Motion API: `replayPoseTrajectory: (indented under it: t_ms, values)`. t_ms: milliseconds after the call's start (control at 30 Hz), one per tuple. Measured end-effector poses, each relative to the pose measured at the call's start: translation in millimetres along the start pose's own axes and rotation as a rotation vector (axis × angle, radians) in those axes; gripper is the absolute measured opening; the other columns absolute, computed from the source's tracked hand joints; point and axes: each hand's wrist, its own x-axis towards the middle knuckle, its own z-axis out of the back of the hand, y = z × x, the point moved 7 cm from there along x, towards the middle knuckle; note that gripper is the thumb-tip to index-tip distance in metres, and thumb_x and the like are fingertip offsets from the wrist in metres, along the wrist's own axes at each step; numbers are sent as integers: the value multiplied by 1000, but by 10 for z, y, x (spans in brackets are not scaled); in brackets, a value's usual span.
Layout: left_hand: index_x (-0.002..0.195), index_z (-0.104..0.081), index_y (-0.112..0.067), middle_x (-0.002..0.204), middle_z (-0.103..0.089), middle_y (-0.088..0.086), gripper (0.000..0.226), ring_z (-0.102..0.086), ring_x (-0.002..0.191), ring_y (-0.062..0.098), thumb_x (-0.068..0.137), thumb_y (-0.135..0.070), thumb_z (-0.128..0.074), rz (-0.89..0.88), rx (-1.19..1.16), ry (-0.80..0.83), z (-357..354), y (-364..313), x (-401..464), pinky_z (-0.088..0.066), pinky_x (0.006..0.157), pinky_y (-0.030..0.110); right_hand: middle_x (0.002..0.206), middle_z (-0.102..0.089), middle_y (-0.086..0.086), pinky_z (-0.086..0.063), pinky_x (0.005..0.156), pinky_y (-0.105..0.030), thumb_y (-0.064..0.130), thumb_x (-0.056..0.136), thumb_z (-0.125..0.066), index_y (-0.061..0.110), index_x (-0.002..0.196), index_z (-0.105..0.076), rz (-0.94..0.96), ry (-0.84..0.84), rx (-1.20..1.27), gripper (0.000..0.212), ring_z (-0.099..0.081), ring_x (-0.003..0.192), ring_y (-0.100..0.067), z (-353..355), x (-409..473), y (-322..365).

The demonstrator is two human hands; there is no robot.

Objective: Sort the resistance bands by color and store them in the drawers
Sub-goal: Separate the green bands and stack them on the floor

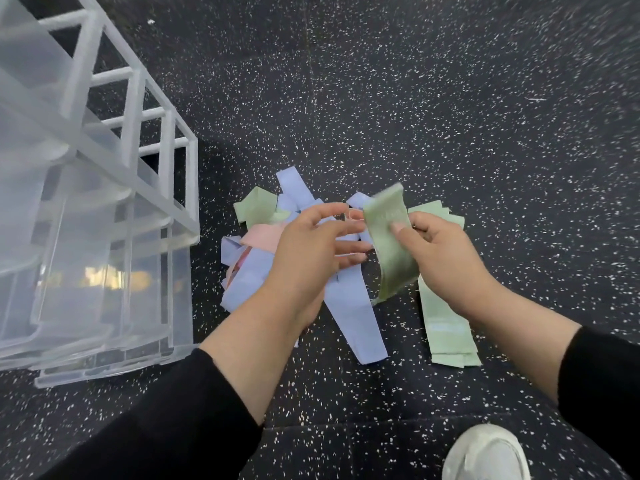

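From the head camera we look straight down onto a black speckled floor [450, 98], and there in the middle sits the heap of resistance bands [304, 251], a tangle of blue, pink and green strips lying flat on the rubber. The right hand [440, 251] has one green band [388, 237] lifted clear above the heap, thumb pressed on its face and fingers curled behind it, a firm pinch, the strip arching up and drooping down toward the floor. Its top edge is blurred. The left hand [311, 247] hovers over the pile just beside that band, fingers stretched out and slightly spread toward it; we cannot tell whether the fingertips touch the green strip, and they grip nothing that we can see. A long blue band [356, 317] runs out from under the left wrist toward us, and a small stack of green bands [446, 327] lies flat below the right hand, apart from the main tangle. A pink band [263, 237] peeks out behind the left hand. Off to the left stands the clear plastic drawer unit [104, 258] in its white frame, its drawers pulled out in steps, well apart from the bands. Black sleeves cover both forearms, and a white shoe [485, 452] shows at the bottom edge.
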Motion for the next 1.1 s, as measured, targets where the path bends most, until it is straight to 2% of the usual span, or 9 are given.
replayPoseTrajectory:
  t_ms: [100,200,267,400,500,600,700,833,1100]
  values:
    - [112,-62,-34,89,-70,-30,24,-64,78,3,96,-15,-61,-155,364,22,0,-22,87,-54,83,34,93,-66,-31,-34,72,-36,35,100,-57,2,96,-68,-8,14,40,34,-46,75,-18,-7,-10,11]
    - [109,-58,-44,97,-63,-38,25,-60,100,-8,95,-25,-67,-115,482,104,-79,83,141,-46,94,24,89,-71,-23,-34,71,-35,28,103,-56,7,97,-70,-2,36,63,26,-46,76,-19,-29,-15,12]
    - [94,-64,-35,91,-68,-27,5,-63,100,3,97,-31,-65,24,354,83,-78,160,185,-46,92,30,94,-71,-24,-40,73,-39,31,103,-55,15,101,-72,16,73,52,23,-51,78,-19,-67,-22,29]
    - [100,-72,-18,90,-73,1,21,-67,89,20,101,-35,-59,285,123,115,-165,278,241,-54,84,34,100,-73,-21,-52,87,-58,34,102,-54,20,105,-72,12,87,66,23,-61,80,-29,-80,-37,45]
    - [98,-69,-17,87,-75,-1,15,-66,81,16,103,-25,-58,189,80,89,-240,194,330,-52,75,28,102,-76,-16,-51,90,-57,27,105,-55,17,105,-73,-28,71,103,20,-63,86,-22,-42,-46,0]
    - [90,-61,-14,84,-72,7,15,-64,81,26,101,-8,-54,81,67,22,-319,49,375,-49,74,38,100,-77,-13,-53,89,-52,25,103,-59,17,103,-73,-76,50,187,16,-68,88,-23,3,-70,-40]
    - [86,-61,-13,75,-72,5,18,-67,70,24,101,-7,-52,-12,106,9,-431,-138,403,-55,69,40,103,-79,-7,-54,94,-48,23,100,-63,15,108,-74,-134,54,270,15,-74,98,-27,31,-116,-148]
    - [91,-63,-11,84,-71,12,15,-66,76,27,101,-8,-53,-48,105,84,-693,-320,448,-56,63,37,102,-79,2,-57,88,-37,22,101,-61,19,111,-71,-176,107,219,14,-74,93,-17,63,-233,-319]
    - [92,-65,-9,85,-63,16,15,-57,76,26,96,-3,-52,-10,181,96,-1072,-216,778,-45,69,42,102,-77,-11,-58,89,-60,21,100,-63,15,109,-67,-295,-7,219,12,-74,95,-30,477,-468,-574]
